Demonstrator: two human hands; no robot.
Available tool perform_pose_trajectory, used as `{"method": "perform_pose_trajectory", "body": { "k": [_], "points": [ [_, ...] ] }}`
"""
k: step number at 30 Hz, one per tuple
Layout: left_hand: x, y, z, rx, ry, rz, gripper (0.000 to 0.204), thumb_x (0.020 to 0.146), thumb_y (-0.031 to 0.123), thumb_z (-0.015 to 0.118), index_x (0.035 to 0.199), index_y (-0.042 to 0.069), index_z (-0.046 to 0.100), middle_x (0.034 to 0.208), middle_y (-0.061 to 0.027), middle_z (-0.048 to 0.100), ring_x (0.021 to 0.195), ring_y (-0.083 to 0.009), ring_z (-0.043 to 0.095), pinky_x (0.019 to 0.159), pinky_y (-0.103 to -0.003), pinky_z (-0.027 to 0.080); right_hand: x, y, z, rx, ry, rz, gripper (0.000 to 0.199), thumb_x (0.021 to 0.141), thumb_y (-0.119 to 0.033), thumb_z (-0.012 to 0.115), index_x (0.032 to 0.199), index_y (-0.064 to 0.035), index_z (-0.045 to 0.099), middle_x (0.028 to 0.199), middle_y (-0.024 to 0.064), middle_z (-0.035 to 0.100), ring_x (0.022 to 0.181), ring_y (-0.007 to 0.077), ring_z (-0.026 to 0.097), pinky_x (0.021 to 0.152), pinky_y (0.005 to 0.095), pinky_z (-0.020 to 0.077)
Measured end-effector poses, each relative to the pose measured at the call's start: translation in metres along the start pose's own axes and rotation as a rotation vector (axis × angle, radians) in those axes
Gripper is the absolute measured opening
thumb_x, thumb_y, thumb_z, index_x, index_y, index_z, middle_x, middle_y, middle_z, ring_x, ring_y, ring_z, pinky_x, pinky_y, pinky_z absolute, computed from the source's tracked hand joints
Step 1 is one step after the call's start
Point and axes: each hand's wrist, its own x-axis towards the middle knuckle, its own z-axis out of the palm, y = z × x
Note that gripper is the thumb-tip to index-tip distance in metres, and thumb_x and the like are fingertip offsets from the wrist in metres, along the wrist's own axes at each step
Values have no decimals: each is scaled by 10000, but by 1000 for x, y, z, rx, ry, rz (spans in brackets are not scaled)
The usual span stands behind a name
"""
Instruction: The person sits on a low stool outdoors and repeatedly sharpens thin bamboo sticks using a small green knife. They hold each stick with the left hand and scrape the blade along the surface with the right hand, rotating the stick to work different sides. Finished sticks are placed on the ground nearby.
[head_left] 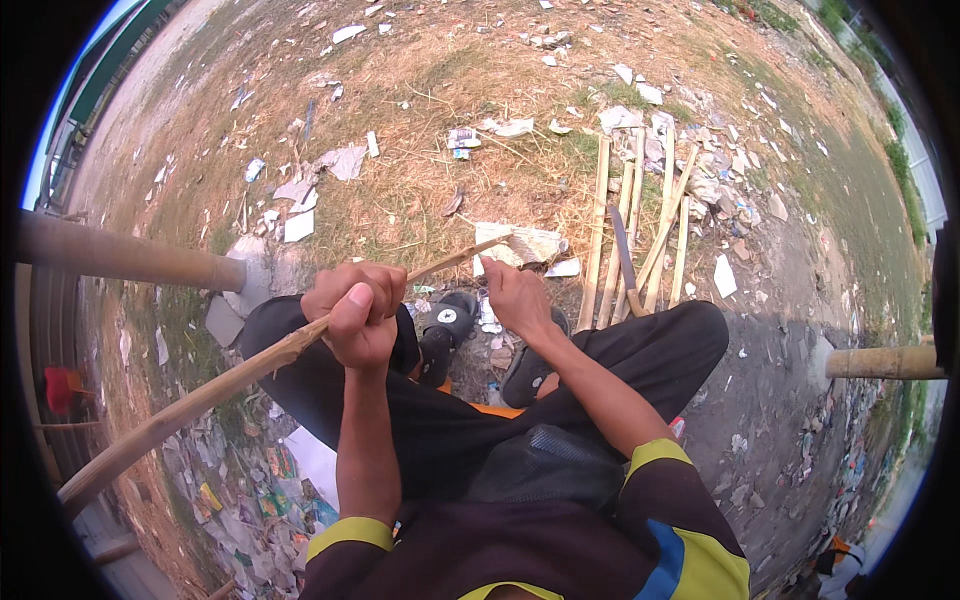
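My left hand (355,310) is wrapped round a long wooden stick (210,390), thumb on top. The stick slants from the lower left up to a thinner, pale end near the middle. Just below that end is my right hand (517,300), its fingers curled and the index finger pointing towards the tip. A small dark thing shows beyond its knuckles; what it holds is mostly hidden. A pale, worn block (535,243) lies on the ground behind the tip. To the right, a long knife (624,250) rests against several split bamboo strips (595,240), handle by my knee.
My crossed legs in dark trousers (650,350) and black sandals (449,318) are below my hands. Thick round poles stick in at the left (130,250) and right (885,363). Paper scraps, rubble and litter (270,500) cover the dry grass.
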Motion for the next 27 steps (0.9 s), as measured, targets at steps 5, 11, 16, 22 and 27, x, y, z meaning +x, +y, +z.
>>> {"method": "perform_pose_trajectory", "body": {
  "k": [5,11,16,22,27],
  "points": [
    [3,1,-10,-49,-118,13,316,757,98,450,499,46,276,419,0,236,353,-82,170,341,-268,151,1,10,0,12,-3,15,586,991,-419,318,750,17,628,689,275,612,744,464,602,726,531,471],
    [9,2,-13,-42,-176,-9,324,766,130,461,496,60,295,408,14,232,328,-89,164,345,-273,147,-8,-25,-25,266,8,37,640,1000,-424,295,706,63,589,675,315,570,717,490,568,682,532,427],
    [14,6,-10,-99,-380,-70,324,732,137,504,474,52,329,387,11,242,307,-105,180,340,-274,157,-17,-21,-22,250,-40,64,632,999,-402,310,693,67,604,659,306,574,685,477,579,691,530,446],
    [14,6,-6,-58,-450,-54,330,746,148,473,471,96,298,373,31,236,296,-81,171,344,-253,152,-11,17,6,88,-3,123,592,985,-408,345,757,46,648,667,311,591,697,475,608,670,540,480],
    [12,6,-4,-46,-371,-34,308,744,127,478,486,65,321,386,21,244,305,-92,175,342,-261,155,-27,-17,2,160,9,102,584,1000,-389,318,737,32,627,661,292,585,666,465,587,661,520,463]
  ]
}}
